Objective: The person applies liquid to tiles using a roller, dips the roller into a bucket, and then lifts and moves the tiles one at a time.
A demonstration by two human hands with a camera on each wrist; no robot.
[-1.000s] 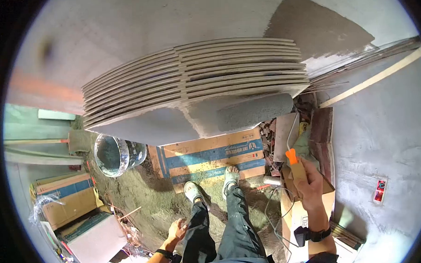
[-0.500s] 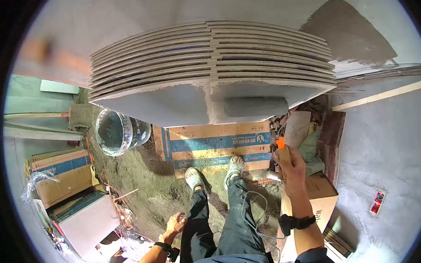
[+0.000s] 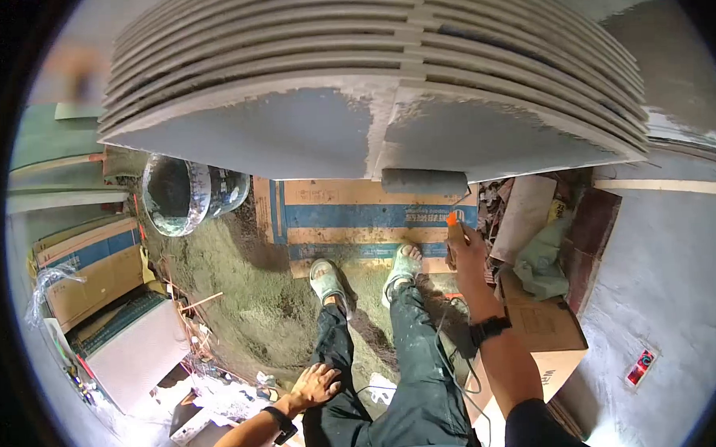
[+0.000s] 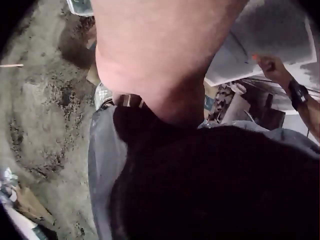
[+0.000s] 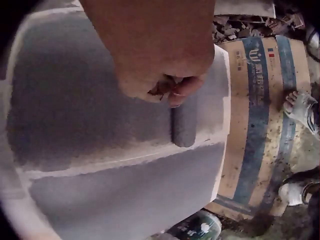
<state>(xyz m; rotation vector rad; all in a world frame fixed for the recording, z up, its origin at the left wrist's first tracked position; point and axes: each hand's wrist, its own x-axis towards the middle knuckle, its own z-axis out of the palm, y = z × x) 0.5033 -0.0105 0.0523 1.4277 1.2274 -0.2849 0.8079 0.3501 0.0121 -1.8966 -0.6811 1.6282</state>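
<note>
Along the lower edge of the right front panel (image 3: pixel 489 136), close to the seam (image 3: pixel 382 132) with the left front panel (image 3: pixel 268 132), I am seeing the roller (image 3: pixel 423 180) in the head view; the right hand (image 3: pixel 465 251) is gripping its orange-tipped handle (image 3: pixel 452 219), fingers curled round it. The left hand (image 3: pixel 316 385) is resting on the trouser leg (image 3: pixel 331 343), fingers relaxed, holding nothing. From the left wrist, the back of that hand is hiding its fingertips from me. From the right wrist, grey coating (image 5: pixel 75 90) is covering most of both front faces, while paler strips are showing along the seam and outer edges; I am judging this pair nearly done, with those margins perhaps remaining. Whether the panels behind are carrying any coating, I am not managing to tell.
</note>
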